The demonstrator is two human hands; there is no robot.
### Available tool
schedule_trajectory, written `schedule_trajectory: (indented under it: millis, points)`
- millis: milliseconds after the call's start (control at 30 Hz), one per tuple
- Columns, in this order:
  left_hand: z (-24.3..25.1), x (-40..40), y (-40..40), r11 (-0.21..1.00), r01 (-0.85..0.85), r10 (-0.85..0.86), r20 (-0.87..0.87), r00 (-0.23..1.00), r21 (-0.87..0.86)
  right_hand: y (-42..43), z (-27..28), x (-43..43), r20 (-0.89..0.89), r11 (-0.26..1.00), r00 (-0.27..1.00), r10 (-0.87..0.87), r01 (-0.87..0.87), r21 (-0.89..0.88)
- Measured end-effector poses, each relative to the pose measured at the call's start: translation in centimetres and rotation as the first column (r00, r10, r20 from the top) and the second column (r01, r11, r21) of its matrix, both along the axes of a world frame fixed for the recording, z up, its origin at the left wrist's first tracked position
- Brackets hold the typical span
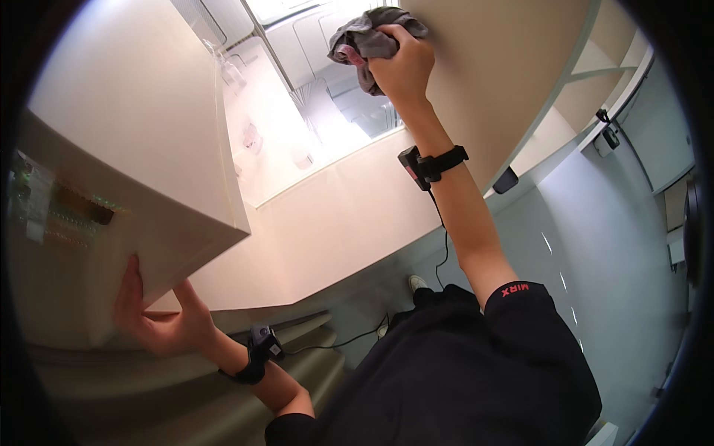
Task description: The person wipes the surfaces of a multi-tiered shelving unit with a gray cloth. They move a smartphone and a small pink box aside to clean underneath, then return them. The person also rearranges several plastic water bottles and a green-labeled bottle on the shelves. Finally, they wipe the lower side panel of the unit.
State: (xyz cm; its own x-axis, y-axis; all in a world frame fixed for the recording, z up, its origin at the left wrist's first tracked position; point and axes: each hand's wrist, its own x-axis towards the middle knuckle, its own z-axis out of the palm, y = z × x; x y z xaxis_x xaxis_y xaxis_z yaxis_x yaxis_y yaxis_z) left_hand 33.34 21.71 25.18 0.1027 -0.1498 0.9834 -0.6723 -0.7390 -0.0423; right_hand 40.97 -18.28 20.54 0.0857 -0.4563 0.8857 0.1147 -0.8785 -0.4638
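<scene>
My right hand [406, 69] is closed around a crumpled grey cloth [362, 36] with a small pink tab. It is raised at the top of the view, next to a broad beige panel [502, 61] on its right. At the lower left, my left hand [167, 329] grasps the lower edge of a glossy white cabinet panel [178, 240]. One finger lies along the shiny face and the thumb is at the edge; the grip is partly blurred. Between the hands, a pale ledge [334, 223] runs below a brightly lit recess.
Small clear items [252, 136] lie on the overexposed surface in the recess. Black wrist devices [418, 167] with trailing cables [446, 245] are strapped to both forearms. Olive fabric folds [301, 368] hang below the left arm. Open shelves [591, 72] stand right, above grey flooring [591, 234].
</scene>
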Motion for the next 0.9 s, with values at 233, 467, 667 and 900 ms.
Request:
schedule_trajectory:
  millis: [233,467,667,900]
  points:
    - [-0.1,0.4,0.0,0.998,0.042,-0.041,-0.015,0.999,0.05,3.3,14.1,2.4,0.272,0.949,0.918,0.287,-0.234,-0.21]
    - [0.2,-0.1,0.5,0.996,0.045,-0.047,0.016,0.999,0.082,7.8,18.1,4.5,0.2,0.899,0.908,0.367,-0.292,-0.325]
    - [-0.2,0.0,0.6,0.996,0.088,-0.088,-0.009,0.996,0.018,8.5,-0.7,4.2,-0.216,0.849,0.926,0.309,-0.372,-0.376]
    - [0.1,0.1,0.3,0.997,0.061,-0.06,-0.023,0.998,0.043,8.5,-9.0,1.4,-0.432,0.814,0.839,0.329,-0.484,-0.32]
